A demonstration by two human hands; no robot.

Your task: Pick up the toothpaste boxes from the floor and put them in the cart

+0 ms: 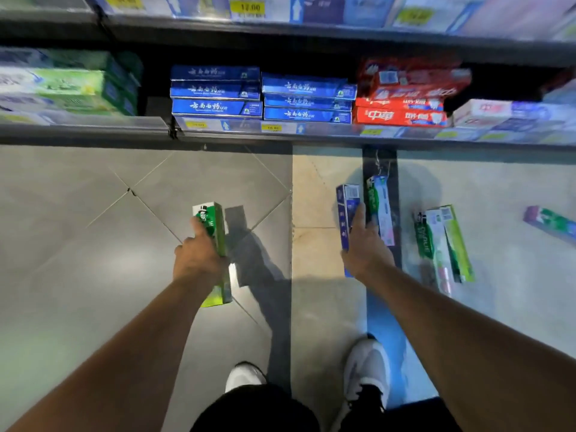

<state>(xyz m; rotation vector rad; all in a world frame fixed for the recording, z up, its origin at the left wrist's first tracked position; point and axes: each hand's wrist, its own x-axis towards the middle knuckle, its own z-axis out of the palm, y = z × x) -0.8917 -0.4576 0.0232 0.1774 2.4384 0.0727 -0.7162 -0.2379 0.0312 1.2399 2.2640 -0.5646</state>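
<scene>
My left hand (199, 255) grips a green toothpaste box (215, 226) above the tiled floor, its far end pointing toward the shelves. My right hand (366, 247) holds a blue toothpaste box (347, 210) and, beside it, a white-and-green box (381, 207); whether the fingers wrap both I cannot tell. Two green-and-white boxes (442, 244) lie together on the floor just right of that hand. A purple-and-green box (550, 224) lies farther right near the frame's edge. No cart is in view.
Store shelves (280, 134) run across the top, stocked with blue boxes (215, 92), red boxes (402, 115) and green packs (62, 85). My white shoes (367, 369) stand at the bottom. A dark floor strip (378, 160) runs under my right hand.
</scene>
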